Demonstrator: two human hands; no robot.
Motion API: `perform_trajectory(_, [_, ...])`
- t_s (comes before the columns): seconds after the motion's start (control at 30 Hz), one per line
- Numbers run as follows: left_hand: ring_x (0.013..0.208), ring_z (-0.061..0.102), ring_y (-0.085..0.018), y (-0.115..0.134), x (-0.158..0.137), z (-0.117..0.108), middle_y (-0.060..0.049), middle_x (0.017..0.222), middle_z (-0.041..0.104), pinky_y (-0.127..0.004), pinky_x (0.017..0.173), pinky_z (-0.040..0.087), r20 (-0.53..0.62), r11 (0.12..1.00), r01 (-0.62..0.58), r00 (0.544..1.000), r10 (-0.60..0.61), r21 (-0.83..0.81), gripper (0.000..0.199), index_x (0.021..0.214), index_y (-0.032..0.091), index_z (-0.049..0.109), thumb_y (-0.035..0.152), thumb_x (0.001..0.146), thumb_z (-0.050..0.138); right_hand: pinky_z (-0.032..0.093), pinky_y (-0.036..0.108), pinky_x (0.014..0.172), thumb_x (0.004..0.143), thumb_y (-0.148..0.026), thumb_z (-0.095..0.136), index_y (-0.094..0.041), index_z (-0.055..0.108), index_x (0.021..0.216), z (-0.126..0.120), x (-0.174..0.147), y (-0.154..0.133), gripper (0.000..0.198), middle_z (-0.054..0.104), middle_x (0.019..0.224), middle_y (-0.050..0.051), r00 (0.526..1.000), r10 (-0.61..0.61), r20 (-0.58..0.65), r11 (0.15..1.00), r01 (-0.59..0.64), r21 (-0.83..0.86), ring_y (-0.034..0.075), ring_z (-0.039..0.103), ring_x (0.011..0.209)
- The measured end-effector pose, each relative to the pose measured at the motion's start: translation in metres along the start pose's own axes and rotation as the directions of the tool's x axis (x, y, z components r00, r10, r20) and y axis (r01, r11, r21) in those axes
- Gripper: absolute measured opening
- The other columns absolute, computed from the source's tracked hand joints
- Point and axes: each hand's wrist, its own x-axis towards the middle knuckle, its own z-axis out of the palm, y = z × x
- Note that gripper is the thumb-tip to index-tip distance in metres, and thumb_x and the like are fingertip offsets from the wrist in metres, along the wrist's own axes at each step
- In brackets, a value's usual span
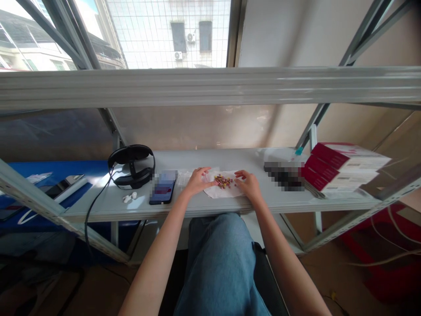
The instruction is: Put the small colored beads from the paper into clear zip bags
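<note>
On the shelf board (210, 159), a paper sheet (217, 192) lies near the middle, bearing a pile of small pieces (223, 181); the left hand (197, 181) is at the pile's left, the right hand (249, 184) at its right. Farther left lies a smartphone (163, 188), then earbuds (133, 195), with a headset (133, 169) behind them, its cable (86, 224) hanging over the front edge. Right of the right hand lies an object obscured by pixelation (284, 175); beyond it, at the board's right end, is a stack of boxes (342, 166). A crossbeam (210, 87) spans above the board; behind are a wall (210, 127) and, higher, a window (167, 35).
</note>
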Motion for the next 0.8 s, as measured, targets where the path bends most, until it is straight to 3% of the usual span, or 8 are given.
perform_trajectory(0.13, [0.099,0.051,-0.021,0.003,-0.002,0.0,-0.006,0.102,0.057,-0.034,0.087,0.041,0.005,0.997,-0.017,1.0,0.017,0.071,0.066,0.114,0.021,0.054,0.055,0.059,0.068,0.034,0.034,0.077,0.067,-0.018,0.049,-0.025,0.064,0.091,0.003,0.0,-0.002,0.029,0.068,0.086,0.001,0.998,0.042,0.037,0.987,-0.035,-0.154,0.021,0.052,0.085])
perform_trajectory(0.37, [0.101,0.049,-0.023,0.003,-0.003,0.001,-0.007,0.104,0.057,-0.035,0.09,0.04,0.022,0.985,-0.071,0.997,0.068,0.157,0.067,0.115,0.02,0.053,0.056,0.06,0.067,0.035,0.032,0.075,0.067,-0.018,0.049,-0.025,0.064,0.089,0.004,0.001,-0.003,0.027,0.067,0.082,0.001,0.997,0.062,0.038,0.987,-0.055,-0.152,0.019,0.053,0.082])
perform_trajectory(0.63, [0.101,0.048,-0.023,0.0,-0.003,0.003,-0.006,0.103,0.057,-0.035,0.09,0.04,0.029,0.983,-0.081,0.997,0.078,0.164,0.066,0.113,0.02,0.055,0.056,0.06,0.067,0.041,0.031,0.07,0.065,-0.02,0.051,-0.022,0.062,0.086,0.005,0.004,0.001,0.024,0.066,0.075,0.001,1.0,-0.002,0.003,0.999,0.002,0.04,0.017,0.055,0.073])
perform_trajectory(0.8, [0.103,0.048,-0.023,0.002,-0.003,0.002,-0.006,0.104,0.057,-0.035,0.091,0.039,0.042,0.986,-0.06,0.998,0.054,0.154,0.065,0.113,0.021,0.055,0.055,0.06,0.068,0.043,0.03,0.065,0.065,-0.026,0.055,-0.019,0.061,0.086,0.012,0.011,-0.013,0.023,0.065,0.077,0.003,1.0,-0.005,0.007,0.958,0.003,0.286,0.016,0.056,0.068])
